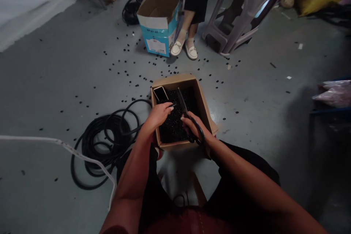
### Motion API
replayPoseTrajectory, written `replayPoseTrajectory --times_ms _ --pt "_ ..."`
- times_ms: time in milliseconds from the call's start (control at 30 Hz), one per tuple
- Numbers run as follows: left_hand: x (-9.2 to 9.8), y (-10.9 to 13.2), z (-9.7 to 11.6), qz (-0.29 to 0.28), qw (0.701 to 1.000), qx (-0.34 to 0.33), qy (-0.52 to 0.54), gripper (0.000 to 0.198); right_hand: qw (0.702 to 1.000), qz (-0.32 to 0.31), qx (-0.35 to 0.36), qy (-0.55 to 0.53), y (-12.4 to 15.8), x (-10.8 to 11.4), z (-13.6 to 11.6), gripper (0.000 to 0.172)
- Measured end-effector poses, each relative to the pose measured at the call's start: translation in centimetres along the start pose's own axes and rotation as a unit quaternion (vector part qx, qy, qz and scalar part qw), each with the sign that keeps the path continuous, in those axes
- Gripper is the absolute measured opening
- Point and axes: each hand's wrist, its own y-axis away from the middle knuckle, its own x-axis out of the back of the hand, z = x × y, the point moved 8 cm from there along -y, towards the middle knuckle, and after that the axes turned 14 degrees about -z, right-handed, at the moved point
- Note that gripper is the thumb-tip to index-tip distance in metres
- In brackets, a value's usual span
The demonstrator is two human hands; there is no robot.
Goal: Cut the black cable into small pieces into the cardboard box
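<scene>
My left hand (pixel 160 114) is over the left side of an open cardboard box (pixel 204 108), closed on a black hose whose short end (pixel 173 105) sticks out past the fingertips. More of this hose seems to run behind my left forearm to a loose coil (pixel 109 142) on the floor. In my right hand (pixel 195 123) is a pair of black-handled scissors (pixel 182 99), the blades pointing up and away beside the hose end. Many small black pieces (pixel 172 126) fill the bottom of the box. A small open-topped holder (pixel 160 94) leans in its far left corner.
Across from me a person's white shoes (pixel 177 48) stand beside a tall blue-and-white box (pixel 157 31). A grey plastic stool (pixel 236 14) is to the right. Small black rings lie scattered over the floor (pixel 109 80). A white bar (pixel 82 158) crosses at left.
</scene>
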Motion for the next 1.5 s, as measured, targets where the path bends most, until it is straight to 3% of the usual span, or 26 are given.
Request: replayPoseTrajectory --times_ms 167,300,500,1033,1300,1500 --pt "-0.1 -0.2 0.0 0.007 0.995 -0.037 0.088 0.037 0.999 0.039 0.020 -0.032 -0.1 1.6 -1.8 0.026" --pt "0.6 -0.1 -0.8 0.035 0.978 -0.049 0.198 0.038 0.998 0.041 0.003 0.051 0.0 2.1 -2.3 0.035" --pt "1.7 0.2 -1.8 0.077 0.941 -0.054 0.325 0.025 0.988 -0.036 -0.004 0.151 0.3 0.4 -1.8 0.042" --pt "0.7 0.3 -0.8 0.000 0.972 -0.050 0.232 0.034 0.982 -0.075 0.009 0.175 0.2 -0.5 -1.7 0.041" --pt "0.8 0.7 -0.3 -0.011 0.982 -0.037 0.185 0.036 0.986 -0.039 -0.029 0.157 0.3 0.0 -1.5 0.026" --pt "1.3 1.4 0.2 -0.007 0.991 -0.017 0.130 0.038 0.992 0.006 -0.040 0.122 -0.1 1.7 -0.9 0.028"
